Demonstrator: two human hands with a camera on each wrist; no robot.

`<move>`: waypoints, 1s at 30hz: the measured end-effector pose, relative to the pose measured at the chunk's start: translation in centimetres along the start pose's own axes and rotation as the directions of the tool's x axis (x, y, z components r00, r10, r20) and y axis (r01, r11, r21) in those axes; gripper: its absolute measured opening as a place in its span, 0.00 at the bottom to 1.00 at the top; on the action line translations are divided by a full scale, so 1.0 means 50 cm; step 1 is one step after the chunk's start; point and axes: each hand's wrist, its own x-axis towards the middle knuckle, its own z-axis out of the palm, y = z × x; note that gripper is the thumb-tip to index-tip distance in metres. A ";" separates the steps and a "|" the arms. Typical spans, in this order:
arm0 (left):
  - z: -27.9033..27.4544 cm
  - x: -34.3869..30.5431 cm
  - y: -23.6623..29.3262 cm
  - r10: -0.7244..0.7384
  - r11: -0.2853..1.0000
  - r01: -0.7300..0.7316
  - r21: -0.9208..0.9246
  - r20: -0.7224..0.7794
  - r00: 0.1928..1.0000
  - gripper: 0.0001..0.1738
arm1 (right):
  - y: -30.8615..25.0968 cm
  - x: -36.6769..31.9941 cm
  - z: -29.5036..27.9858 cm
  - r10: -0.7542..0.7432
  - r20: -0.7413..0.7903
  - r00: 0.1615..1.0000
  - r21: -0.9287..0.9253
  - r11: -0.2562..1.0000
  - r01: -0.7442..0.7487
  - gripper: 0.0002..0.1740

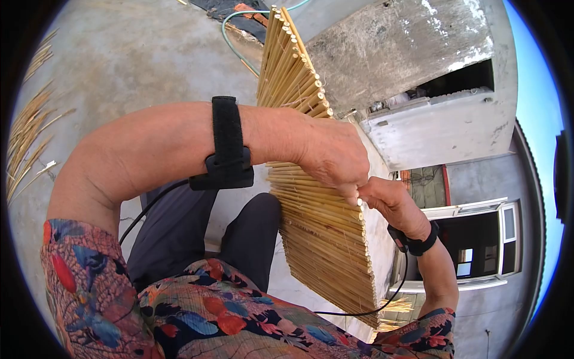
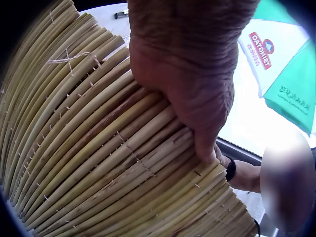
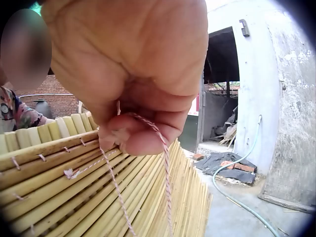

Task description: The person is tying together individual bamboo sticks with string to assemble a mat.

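A mat of reed stalks [image 1: 323, 233], bound side by side with string, stands across the person's lap in the head view. My left hand [image 1: 338, 152] grips its upper edge; in the left wrist view the same hand [image 2: 185, 74] lies over the stalk ends, its far fingers hidden. Right beside it, my right hand [image 1: 394, 203] is at the same edge. Seen from the right wrist, that hand [image 3: 128, 64] has curled fingers pinching a red-and-white twisted string [image 3: 166, 182], whose lengths hang down over the stalks. A short knotted string end [image 3: 71, 174] lies on the mat.
Loose stalks [image 1: 36, 137] lie on the concrete floor at the left. A pale green hose [image 3: 242, 197] runs past bricks on a dark sheet [image 3: 237, 170]. Whitewashed walls stand beyond, and a green-and-white umbrella [image 2: 291, 79] is overhead. Black cables run from both wrist straps.
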 end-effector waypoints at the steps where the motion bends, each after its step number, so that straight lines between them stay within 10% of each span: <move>1: 0.001 0.001 0.000 0.007 1.000 -0.007 0.007 -0.004 1.000 0.23 | 0.000 0.000 0.000 0.000 0.005 1.000 -0.016 1.000 0.000 0.07; 30: 0.081 -0.031 0.041 0.108 0.983 -0.115 0.145 0.057 0.993 0.14 | 0.000 -0.023 0.106 -0.002 -0.102 0.995 -0.179 0.984 -0.016 0.19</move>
